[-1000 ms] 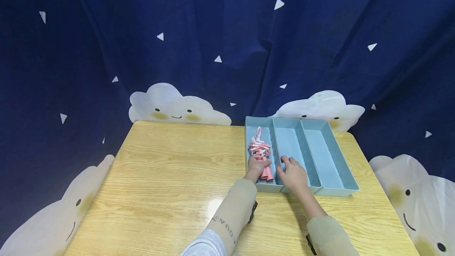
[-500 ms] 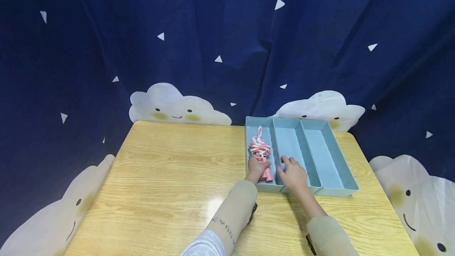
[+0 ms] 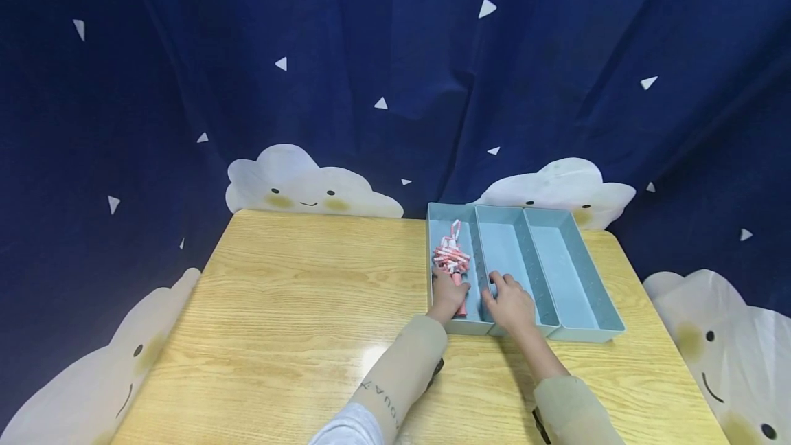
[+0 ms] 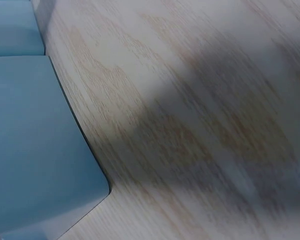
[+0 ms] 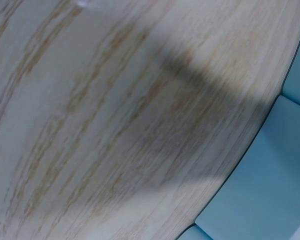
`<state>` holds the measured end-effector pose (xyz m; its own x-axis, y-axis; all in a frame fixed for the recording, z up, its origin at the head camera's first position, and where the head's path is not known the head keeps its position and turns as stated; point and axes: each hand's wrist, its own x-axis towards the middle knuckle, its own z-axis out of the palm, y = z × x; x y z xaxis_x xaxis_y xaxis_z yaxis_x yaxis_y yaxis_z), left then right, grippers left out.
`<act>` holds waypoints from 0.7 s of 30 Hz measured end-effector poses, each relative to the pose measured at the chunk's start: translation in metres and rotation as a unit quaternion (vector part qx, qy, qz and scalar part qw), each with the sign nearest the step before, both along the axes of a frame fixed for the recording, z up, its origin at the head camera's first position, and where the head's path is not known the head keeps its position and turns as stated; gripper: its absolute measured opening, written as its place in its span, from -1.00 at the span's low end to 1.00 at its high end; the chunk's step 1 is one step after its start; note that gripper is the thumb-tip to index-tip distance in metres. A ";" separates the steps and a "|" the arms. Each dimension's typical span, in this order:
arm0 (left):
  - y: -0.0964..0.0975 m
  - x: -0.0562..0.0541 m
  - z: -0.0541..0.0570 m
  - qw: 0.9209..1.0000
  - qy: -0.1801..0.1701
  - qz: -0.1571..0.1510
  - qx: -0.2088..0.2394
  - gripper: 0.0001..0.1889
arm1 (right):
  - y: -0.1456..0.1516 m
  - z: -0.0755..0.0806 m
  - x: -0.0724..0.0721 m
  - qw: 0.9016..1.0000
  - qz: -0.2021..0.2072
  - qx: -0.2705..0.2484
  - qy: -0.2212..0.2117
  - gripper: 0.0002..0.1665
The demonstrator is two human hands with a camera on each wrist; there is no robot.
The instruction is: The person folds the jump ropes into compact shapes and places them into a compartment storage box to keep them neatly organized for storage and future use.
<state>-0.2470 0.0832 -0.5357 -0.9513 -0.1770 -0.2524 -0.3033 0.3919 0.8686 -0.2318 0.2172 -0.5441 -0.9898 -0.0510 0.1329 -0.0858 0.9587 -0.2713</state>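
A pink-and-white beaded jump rope [image 3: 452, 257] lies bunched in the left of three long light-blue bins [image 3: 468, 327]. Its beads are heaped toward the bin's far half, with a loop at the top. My left hand [image 3: 446, 294] reaches into that bin, its fingers curled at the pink handles. One handle [image 3: 461, 309] shows beside the thumb; the hand covers the other. My right hand [image 3: 511, 302] rests at the near end of the middle bin [image 3: 502, 235], fingers loosely bent, thumb at the wall it shares with the left bin. Neither wrist view shows the fingers.
The right bin [image 3: 559, 259] stands beside the middle one. All three sit toward the right of a wooden table [image 3: 296, 294], whose back edge meets a dark blue curtain [image 3: 346, 40]. Outer bin walls [image 4: 40, 135] appear in the left wrist view, and likewise a bin wall [image 5: 262, 170] in the right.
My left hand has shifted the handles slightly left; two handle ends showed before, one shows now. The rope's loop has tipped a little right. The right hand has stayed in place.
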 end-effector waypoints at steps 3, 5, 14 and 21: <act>0.000 -0.001 -0.003 1.000 0.000 -0.006 -0.005 -0.06 | 0.000 0.000 0.000 1.000 0.000 -0.001 0.002 -0.61; 0.000 -0.002 -0.005 1.000 0.001 -0.007 -0.006 -0.04 | 0.000 0.000 -0.001 1.000 0.001 -0.001 0.002 -0.61; -0.002 0.002 0.005 1.000 -0.002 -0.012 -0.017 -0.04 | -0.001 0.000 -0.002 1.000 0.002 -0.001 -0.006 -0.61; -0.004 0.005 0.011 0.999 0.004 -0.035 -0.038 -0.12 | 0.000 0.000 0.000 1.000 -0.002 -0.004 -0.008 -0.60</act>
